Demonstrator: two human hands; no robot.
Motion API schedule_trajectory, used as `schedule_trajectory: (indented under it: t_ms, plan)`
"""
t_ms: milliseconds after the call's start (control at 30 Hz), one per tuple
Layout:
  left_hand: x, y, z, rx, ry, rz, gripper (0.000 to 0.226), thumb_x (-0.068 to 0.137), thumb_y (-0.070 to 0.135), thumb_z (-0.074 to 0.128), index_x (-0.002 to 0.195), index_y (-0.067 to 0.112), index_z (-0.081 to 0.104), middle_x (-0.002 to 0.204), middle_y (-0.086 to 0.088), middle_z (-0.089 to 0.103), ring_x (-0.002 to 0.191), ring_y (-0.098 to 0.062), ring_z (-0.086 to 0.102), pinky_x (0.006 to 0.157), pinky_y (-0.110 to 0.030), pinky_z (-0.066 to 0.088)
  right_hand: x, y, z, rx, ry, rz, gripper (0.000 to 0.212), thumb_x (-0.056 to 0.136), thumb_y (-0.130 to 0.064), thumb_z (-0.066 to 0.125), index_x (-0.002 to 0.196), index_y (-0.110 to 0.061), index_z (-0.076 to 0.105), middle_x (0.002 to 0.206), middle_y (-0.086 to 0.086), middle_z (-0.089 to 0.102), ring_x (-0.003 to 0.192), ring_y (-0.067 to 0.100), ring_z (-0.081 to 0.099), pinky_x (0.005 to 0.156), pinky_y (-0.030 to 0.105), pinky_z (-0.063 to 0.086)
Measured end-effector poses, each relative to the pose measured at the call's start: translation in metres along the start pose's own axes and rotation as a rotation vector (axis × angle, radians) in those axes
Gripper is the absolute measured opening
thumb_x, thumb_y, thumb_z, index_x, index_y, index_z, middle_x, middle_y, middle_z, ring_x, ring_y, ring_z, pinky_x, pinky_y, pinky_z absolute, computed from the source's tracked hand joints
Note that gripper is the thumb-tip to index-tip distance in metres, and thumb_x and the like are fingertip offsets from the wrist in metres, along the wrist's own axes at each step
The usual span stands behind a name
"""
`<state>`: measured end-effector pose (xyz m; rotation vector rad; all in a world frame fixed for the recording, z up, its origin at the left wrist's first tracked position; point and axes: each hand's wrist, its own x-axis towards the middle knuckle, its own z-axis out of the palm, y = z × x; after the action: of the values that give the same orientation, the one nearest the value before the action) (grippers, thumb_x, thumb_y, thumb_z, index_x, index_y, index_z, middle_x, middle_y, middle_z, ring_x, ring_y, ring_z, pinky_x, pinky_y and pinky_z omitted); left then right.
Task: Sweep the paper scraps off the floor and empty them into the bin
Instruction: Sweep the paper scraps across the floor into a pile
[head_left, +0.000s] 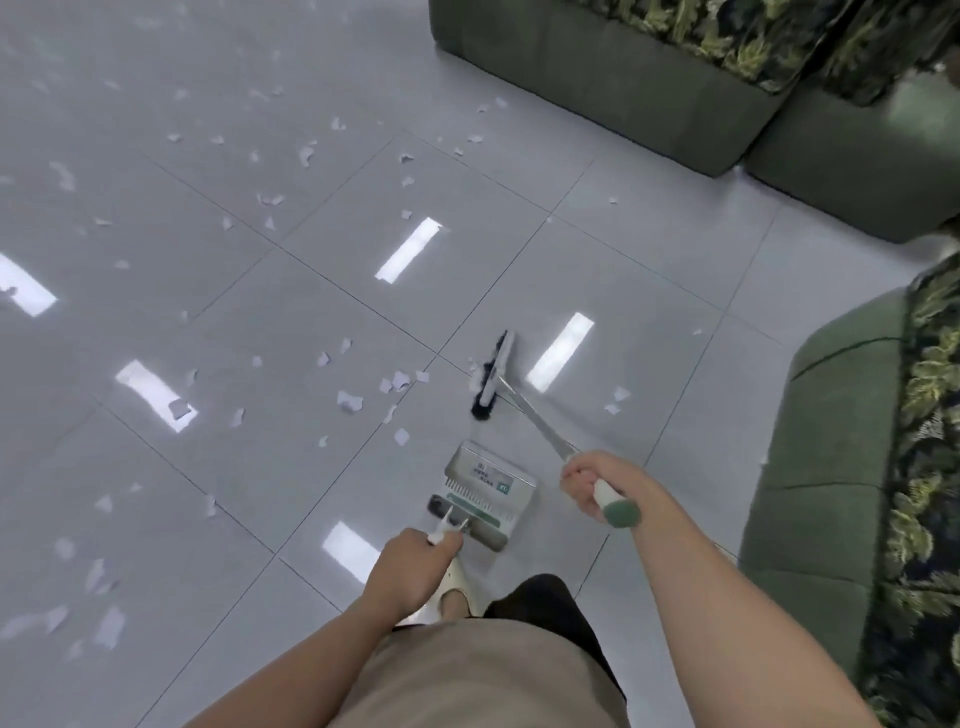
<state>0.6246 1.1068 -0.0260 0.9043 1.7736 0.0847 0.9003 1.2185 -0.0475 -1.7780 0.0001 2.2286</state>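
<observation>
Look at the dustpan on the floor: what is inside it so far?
The dustpan looks empty: its tray shows only a printed label and comb teeth, no scraps. Paper scraps lie on the tiles beyond it. The rear of the tray, under the left hand, is hidden.

Glossy grey tiled floor lies open across the left and far-left, broken only by scattered white paper scraps. Passage is closed on the far right by a dark green upholstered sofa with a leaf-patterned cover, and on the near right by a second green sofa section; a strip of bare tile runs between them. Near centre, the grey long-handled dustpan stands on the floor, with the black-bristled broom head just beyond it, its metal shaft slanting back to the right.
</observation>
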Motion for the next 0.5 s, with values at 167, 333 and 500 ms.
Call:
schedule_trajectory:
  t_ms: [167, 333, 500]
  plan:
    - [0.003, 0.019, -0.002, 0.000, 0.053, 0.029, 0.049, 0.088, 0.042, 0.059, 0.058, 0.019, 0.029, 0.045, 0.006, 0.031, 0.047, -0.013, 0.028, 0.051, -0.032, 0.024, -0.018, -0.032, -0.018, 0.182, -0.128, -0.024, 0.024, 0.087, 0.003, 0.055, 0.083, -0.015, 0.040, 0.064, -0.007, 0.027, 0.035, 0.002, 0.031, 0.027, 0.016, 0.030]
    - [0.016, 0.061, 0.014, -0.081, 0.042, 0.038, 0.049, 0.088, 0.039, 0.058, 0.055, 0.020, 0.027, 0.047, 0.006, 0.030, 0.049, -0.015, 0.027, 0.052, -0.032, 0.023, -0.054, -0.026, -0.066, 0.235, -0.051, -0.079, 0.012, 0.091, 0.001, 0.049, 0.085, -0.010, 0.046, 0.061, -0.003, 0.035, 0.034, 0.003, 0.032, 0.027, 0.016, 0.029]
    - [0.030, 0.120, 0.064, -0.071, 0.025, 0.056, 0.048, 0.089, 0.040, 0.057, 0.055, 0.018, 0.031, 0.050, 0.005, 0.033, 0.050, -0.017, 0.031, 0.053, -0.032, 0.025, -0.096, -0.026, -0.160, 0.004, 0.257, -0.146, 0.015, 0.088, 0.005, 0.047, 0.085, -0.010, 0.044, 0.058, 0.003, 0.040, 0.035, 0.008, 0.032, 0.031, 0.017, 0.028]
